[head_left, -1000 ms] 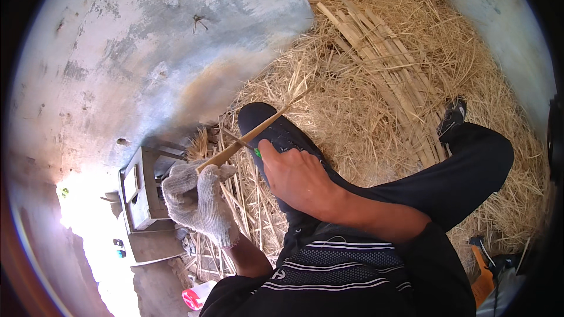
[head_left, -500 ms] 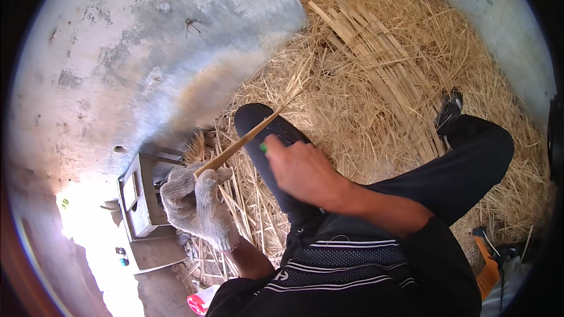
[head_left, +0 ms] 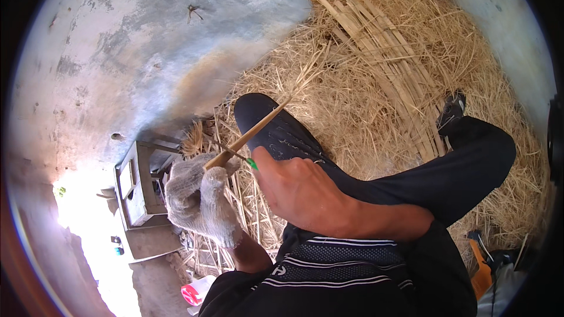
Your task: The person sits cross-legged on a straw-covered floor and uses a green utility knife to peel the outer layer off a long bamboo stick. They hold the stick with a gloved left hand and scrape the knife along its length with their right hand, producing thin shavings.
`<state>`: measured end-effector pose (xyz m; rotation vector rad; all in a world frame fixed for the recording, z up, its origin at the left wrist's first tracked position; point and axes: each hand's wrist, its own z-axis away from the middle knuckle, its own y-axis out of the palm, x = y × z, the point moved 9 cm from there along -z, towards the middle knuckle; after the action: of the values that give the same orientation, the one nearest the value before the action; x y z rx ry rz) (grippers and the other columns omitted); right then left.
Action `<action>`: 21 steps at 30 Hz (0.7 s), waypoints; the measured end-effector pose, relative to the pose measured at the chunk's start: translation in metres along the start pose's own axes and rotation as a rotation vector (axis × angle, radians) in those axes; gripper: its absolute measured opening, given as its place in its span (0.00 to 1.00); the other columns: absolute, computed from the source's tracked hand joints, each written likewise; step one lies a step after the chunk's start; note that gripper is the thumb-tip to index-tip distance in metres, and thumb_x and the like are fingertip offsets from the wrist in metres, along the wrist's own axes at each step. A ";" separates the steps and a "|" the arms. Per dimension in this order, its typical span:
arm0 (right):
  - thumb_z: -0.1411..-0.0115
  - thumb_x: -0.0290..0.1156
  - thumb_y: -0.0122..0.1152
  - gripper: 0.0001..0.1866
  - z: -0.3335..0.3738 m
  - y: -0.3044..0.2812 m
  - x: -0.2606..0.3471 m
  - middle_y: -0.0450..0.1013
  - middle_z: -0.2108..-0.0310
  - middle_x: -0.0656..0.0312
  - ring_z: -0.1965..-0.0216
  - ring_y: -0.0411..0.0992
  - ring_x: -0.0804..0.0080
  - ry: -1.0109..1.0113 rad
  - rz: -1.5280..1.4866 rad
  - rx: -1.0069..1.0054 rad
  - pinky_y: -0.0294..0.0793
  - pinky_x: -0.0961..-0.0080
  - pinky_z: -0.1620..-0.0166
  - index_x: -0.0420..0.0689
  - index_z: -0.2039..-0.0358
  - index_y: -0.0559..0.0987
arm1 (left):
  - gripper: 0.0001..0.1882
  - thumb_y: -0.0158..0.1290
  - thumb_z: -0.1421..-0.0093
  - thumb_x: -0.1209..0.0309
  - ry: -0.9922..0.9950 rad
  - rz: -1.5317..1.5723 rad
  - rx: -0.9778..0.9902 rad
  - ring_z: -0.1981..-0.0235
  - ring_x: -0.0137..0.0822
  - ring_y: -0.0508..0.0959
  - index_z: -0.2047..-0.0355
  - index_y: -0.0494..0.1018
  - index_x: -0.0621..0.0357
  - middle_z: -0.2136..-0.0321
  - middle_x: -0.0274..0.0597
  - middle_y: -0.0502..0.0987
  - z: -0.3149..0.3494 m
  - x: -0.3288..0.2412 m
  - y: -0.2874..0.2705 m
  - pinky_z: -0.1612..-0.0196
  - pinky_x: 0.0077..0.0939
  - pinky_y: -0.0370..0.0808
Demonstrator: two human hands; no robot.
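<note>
A knitted off-white glove covers my left hand [head_left: 204,202], which grips the thick end of a split bamboo strip [head_left: 254,131]. From there the strip slants up and away over my left knee, its far end frayed into thin fibres. My bare right hand [head_left: 302,191] is closed round a small green-handled knife [head_left: 252,164]. The knife's thin dark blade crosses the strip just beyond the gloved fingers. Most of the handle is hidden inside my right fist.
Straw-like shavings [head_left: 482,88] cover the floor, with a pile of long bamboo strips [head_left: 388,64] lying on them. A wooden frame-like stand [head_left: 138,185] and a red-lidded container [head_left: 191,294] are at left. A stained wall [head_left: 147,41] rises at far left. An orange object [head_left: 480,270] lies lower right.
My right hand has come back left and nearer to my gloved hand, bringing the knife blade across the strip close to the glove. My left hand still holds the strip.
</note>
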<state>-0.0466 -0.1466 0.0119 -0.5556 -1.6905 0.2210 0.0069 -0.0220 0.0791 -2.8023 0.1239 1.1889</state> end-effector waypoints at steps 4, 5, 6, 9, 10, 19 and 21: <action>0.36 0.25 0.53 0.08 0.006 -0.013 0.004 0.72 0.85 0.44 0.81 0.75 0.43 -0.010 0.033 -0.051 0.74 0.49 0.78 0.36 0.61 0.65 | 0.09 0.64 0.44 0.75 0.135 -0.188 0.091 0.72 0.34 0.80 0.67 0.75 0.65 0.77 0.48 0.81 0.002 -0.012 0.014 0.70 0.23 0.77; 0.36 0.24 0.52 0.08 0.003 -0.011 -0.007 0.73 0.83 0.43 0.79 0.76 0.42 0.058 0.105 -0.046 0.74 0.48 0.77 0.36 0.60 0.65 | 0.10 0.65 0.44 0.73 0.139 -0.147 0.081 0.73 0.34 0.80 0.67 0.76 0.65 0.77 0.48 0.81 0.002 -0.011 0.015 0.70 0.22 0.76; 0.37 0.24 0.51 0.08 -0.004 -0.006 -0.022 0.74 0.82 0.42 0.78 0.76 0.40 0.127 0.178 -0.040 0.74 0.47 0.76 0.35 0.60 0.65 | 0.11 0.65 0.44 0.72 0.142 -0.105 0.071 0.73 0.34 0.80 0.67 0.76 0.65 0.77 0.47 0.81 0.000 -0.009 0.018 0.70 0.22 0.76; 0.38 0.22 0.49 0.10 -0.023 -0.001 -0.125 0.75 0.76 0.35 0.70 0.77 0.35 0.316 0.199 -0.110 0.76 0.46 0.67 0.32 0.58 0.69 | 0.12 0.67 0.45 0.69 0.219 -0.097 0.099 0.73 0.33 0.80 0.68 0.76 0.65 0.77 0.47 0.81 -0.003 -0.014 0.019 0.71 0.21 0.75; 0.36 0.25 0.49 0.10 -0.024 -0.010 -0.122 0.74 0.77 0.36 0.71 0.76 0.34 0.299 0.243 -0.142 0.75 0.46 0.68 0.31 0.58 0.70 | 0.13 0.67 0.45 0.69 0.257 -0.115 0.112 0.73 0.33 0.80 0.68 0.76 0.65 0.77 0.47 0.82 -0.003 -0.014 0.017 0.72 0.21 0.75; 0.31 0.33 0.51 0.12 0.002 -0.023 -0.005 0.69 0.87 0.44 0.83 0.73 0.44 -0.009 -0.059 -0.063 0.70 0.51 0.79 0.35 0.59 0.68 | 0.17 0.70 0.52 0.71 0.045 -0.075 0.013 0.70 0.40 0.81 0.69 0.75 0.68 0.73 0.54 0.81 -0.001 -0.002 0.018 0.69 0.25 0.78; 0.33 0.31 0.51 0.10 0.002 -0.024 -0.004 0.70 0.86 0.43 0.82 0.74 0.42 -0.018 -0.037 -0.079 0.72 0.49 0.78 0.36 0.59 0.68 | 0.17 0.70 0.51 0.71 0.106 -0.068 0.056 0.70 0.39 0.81 0.69 0.74 0.67 0.73 0.54 0.81 -0.001 -0.002 0.019 0.69 0.24 0.78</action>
<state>-0.0541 -0.1690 0.0190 -0.5817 -1.7309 0.1333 0.0046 -0.0414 0.0800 -2.7969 0.0680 1.0062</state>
